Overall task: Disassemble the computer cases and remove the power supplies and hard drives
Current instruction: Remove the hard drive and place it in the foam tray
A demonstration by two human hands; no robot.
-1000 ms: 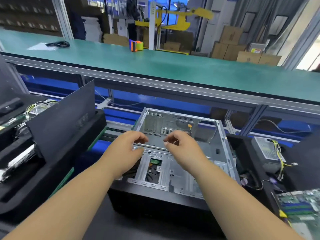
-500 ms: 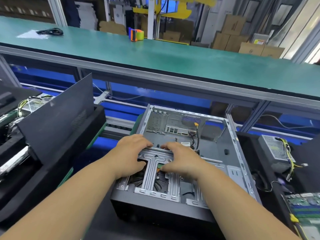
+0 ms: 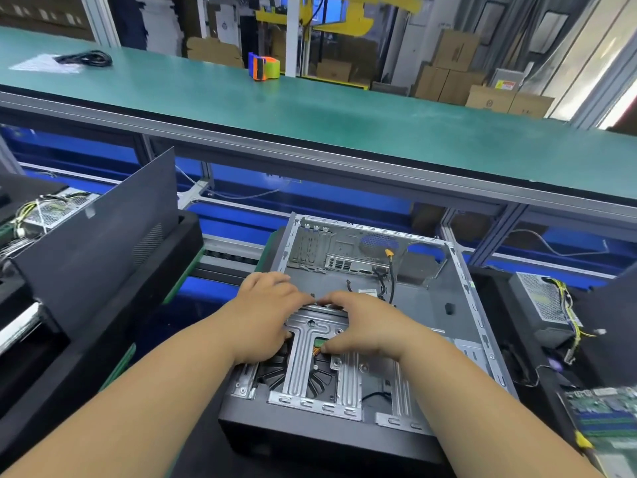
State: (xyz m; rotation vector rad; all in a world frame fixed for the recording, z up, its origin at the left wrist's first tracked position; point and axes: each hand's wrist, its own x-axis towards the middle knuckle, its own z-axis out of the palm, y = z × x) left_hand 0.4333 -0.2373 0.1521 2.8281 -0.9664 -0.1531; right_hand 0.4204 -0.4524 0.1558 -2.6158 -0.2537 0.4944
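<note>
Computer case: lies open on its side in front of the person, side panel off, its floor mostly bare with a few loose cables near the rear wall.
Drive cage: silver ribbed bracket at the near end of the case, with a black fan showing through its gaps.
Left hand: fingers curled over the far edge of the drive cage, thumb tucked into a gap at the near side, gripping it.
Right hand: fingers hooked over the same far edge just beside the left hand, thumb pressed down onto the bracket.
Power supply: sits outside the case, to the right, yellow wires trailing.
Side panel: leans upright at the left.
Green bench: runs behind, a tape dispenser on it.
</note>
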